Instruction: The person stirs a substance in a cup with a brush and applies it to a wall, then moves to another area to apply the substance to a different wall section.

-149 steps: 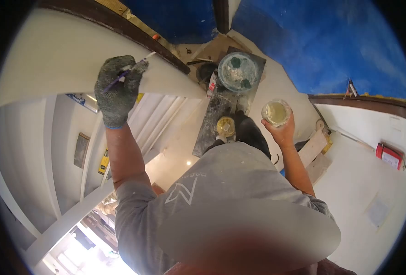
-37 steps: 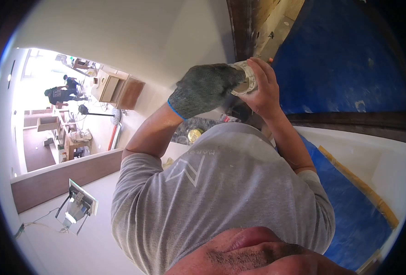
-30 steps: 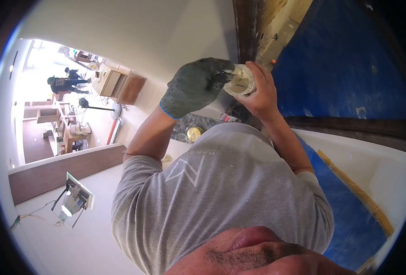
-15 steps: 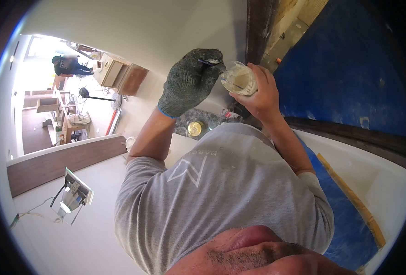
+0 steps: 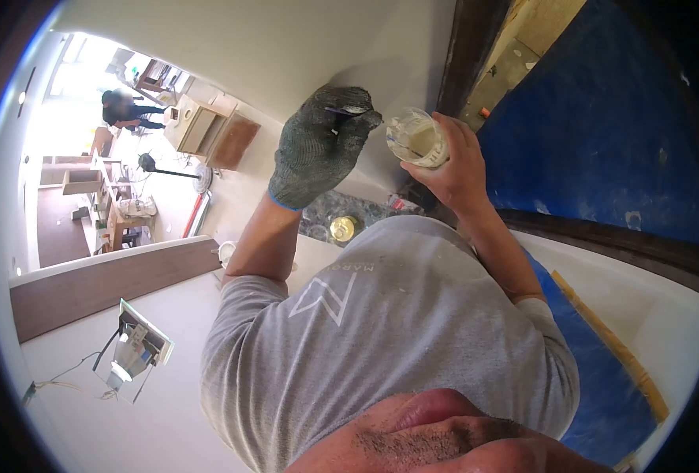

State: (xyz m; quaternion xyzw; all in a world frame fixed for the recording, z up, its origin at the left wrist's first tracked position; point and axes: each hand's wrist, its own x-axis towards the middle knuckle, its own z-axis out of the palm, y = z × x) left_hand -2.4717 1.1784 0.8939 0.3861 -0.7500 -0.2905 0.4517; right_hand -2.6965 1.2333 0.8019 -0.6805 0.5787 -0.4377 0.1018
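My left hand [image 5: 324, 146], in a dark grey knit glove with a blue cuff, is closed around a small, thin tool [image 5: 344, 110]. Only a narrow bluish and pale part of it shows between the fingers. To the right, my bare right hand [image 5: 464, 169] grips a clear plastic cup [image 5: 417, 139] tilted so that its mouth faces the camera. Cream-coloured paste [image 5: 423, 144] lies inside, with a thin dark line across it. A small gap separates the glove from the cup's rim.
A pale wall [image 5: 318, 39] rises ahead, beside a dark frame [image 5: 464, 59] and blue sheeting [image 5: 594, 134]. A yellow round object [image 5: 342, 229] sits below my left hand. A hanging light fixture [image 5: 138, 347] is at lower left. Another person [image 5: 128, 110] stands far back near wooden cabinets [image 5: 203, 130].
My left hand has drawn slightly left, away from the cup, and the gap between them is wider. The cup has shifted slightly right. The view has shifted a little.
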